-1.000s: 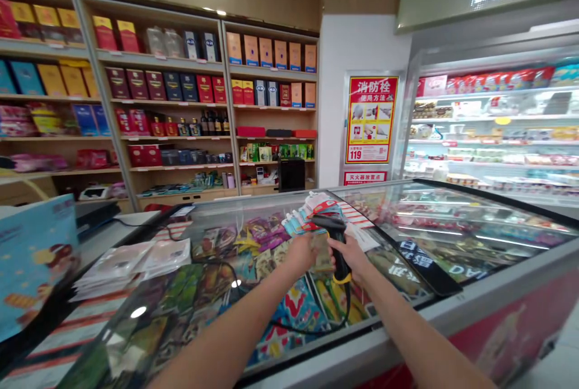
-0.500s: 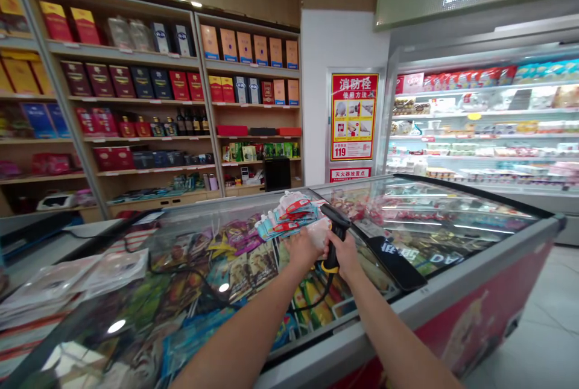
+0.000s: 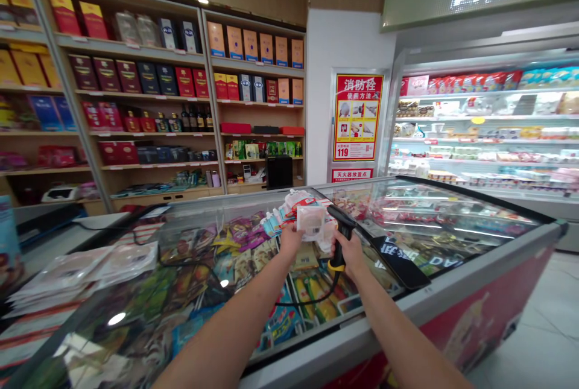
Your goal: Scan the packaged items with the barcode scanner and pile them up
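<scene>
My left hand [image 3: 291,244] pinches the edge of a pale, see-through flat packet [image 3: 310,220], which stands tilted up with its printed side facing me. In my right hand [image 3: 350,253] is a black barcode scanner [image 3: 342,224] with yellow trim, its head beside the packet's right edge. Its black cable [image 3: 312,303] droops below and runs left across the glass. Right behind the packet, a pile of red, white and blue packets [image 3: 277,220] lies on the freezer's glass lid. Another whitish packet, partly hidden, shows between the held packet and my right hand.
A chest freezer [image 3: 486,298] full of bagged goods spreads beneath my arms. Flat clear packets [image 3: 124,262] are stacked on its left side. A black sign panel [image 3: 400,262] lies on the right. Behind stand box-filled shelves [image 3: 165,99] and a lit chiller [image 3: 488,129].
My left hand has moved slightly left and lifted the see-through packet upright, so its face now shows. The scanner has shifted a little right and down. The whole view has turned slightly.
</scene>
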Demonstrator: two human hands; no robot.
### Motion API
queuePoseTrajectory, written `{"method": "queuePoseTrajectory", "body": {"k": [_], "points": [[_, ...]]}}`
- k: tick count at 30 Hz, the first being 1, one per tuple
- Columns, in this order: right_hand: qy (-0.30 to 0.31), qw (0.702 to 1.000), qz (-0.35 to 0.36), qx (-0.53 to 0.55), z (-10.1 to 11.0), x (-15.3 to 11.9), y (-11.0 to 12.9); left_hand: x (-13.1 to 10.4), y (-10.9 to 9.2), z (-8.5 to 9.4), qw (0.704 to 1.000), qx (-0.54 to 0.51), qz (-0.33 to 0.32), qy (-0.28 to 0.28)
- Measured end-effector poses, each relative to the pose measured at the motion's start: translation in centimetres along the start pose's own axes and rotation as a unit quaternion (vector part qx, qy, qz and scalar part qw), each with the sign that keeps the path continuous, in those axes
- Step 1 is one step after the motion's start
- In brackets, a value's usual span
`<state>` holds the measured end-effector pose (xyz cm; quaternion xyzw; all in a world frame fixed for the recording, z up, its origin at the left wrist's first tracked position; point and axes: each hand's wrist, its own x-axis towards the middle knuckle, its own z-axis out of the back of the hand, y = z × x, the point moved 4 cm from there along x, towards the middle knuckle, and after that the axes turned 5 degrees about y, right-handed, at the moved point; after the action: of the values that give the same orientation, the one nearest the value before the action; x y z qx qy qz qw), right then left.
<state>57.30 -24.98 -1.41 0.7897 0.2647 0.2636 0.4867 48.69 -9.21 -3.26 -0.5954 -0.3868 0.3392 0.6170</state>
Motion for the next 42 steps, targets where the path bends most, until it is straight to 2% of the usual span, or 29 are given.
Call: {"method": "queuePoseTrajectory", "body": {"k": [3, 6, 8, 10, 19, 26, 31, 38, 40, 42], "points": [[0.04, 0.999, -0.033, 0.012, -0.3, -0.4, -0.2, 0.3, 0.1, 2.8, 0.994, -0.103, -0.008, -0.036], [0.139, 0.984, -0.106, -0.014, -1.1, -1.0, -1.0, 0.2, 0.4, 5.6, 0.982, -0.157, -0.028, -0.097], [0.194, 0.971, -0.136, -0.041, -1.5, -1.4, -1.5, 0.1, 0.8, 6.5, 0.976, -0.177, -0.03, -0.125], [0.217, 0.965, -0.137, -0.057, -1.8, -1.6, -1.6, 0.1, 0.9, 6.6, 0.977, -0.17, -0.036, -0.128], [0.215, 0.963, -0.133, -0.09, -1.9, -1.7, -1.6, 0.2, 1.0, 6.1, 0.984, -0.136, -0.051, -0.102], [0.235, 0.956, -0.148, -0.097, -2.0, -2.0, -1.7, 0.5, 1.3, 6.1, 0.985, -0.126, -0.045, -0.111], [0.222, 0.958, -0.151, -0.103, -2.0, -2.0, -1.6, 0.8, 1.6, 6.2, 0.984, -0.135, -0.058, -0.103], [0.204, 0.962, -0.156, -0.094, -1.9, -2.0, -2.0, 0.5, 1.6, 5.8, 0.983, -0.148, -0.026, -0.106], [0.197, 0.96, -0.171, -0.1, -2.1, -2.0, -2.3, 0.8, 1.5, 6.3, 0.985, -0.132, -0.014, -0.109], [0.206, 0.957, -0.166, -0.115, -2.7, -2.1, -2.3, 1.2, 0.9, 7.6, 0.992, -0.07, -0.035, -0.102]]}}
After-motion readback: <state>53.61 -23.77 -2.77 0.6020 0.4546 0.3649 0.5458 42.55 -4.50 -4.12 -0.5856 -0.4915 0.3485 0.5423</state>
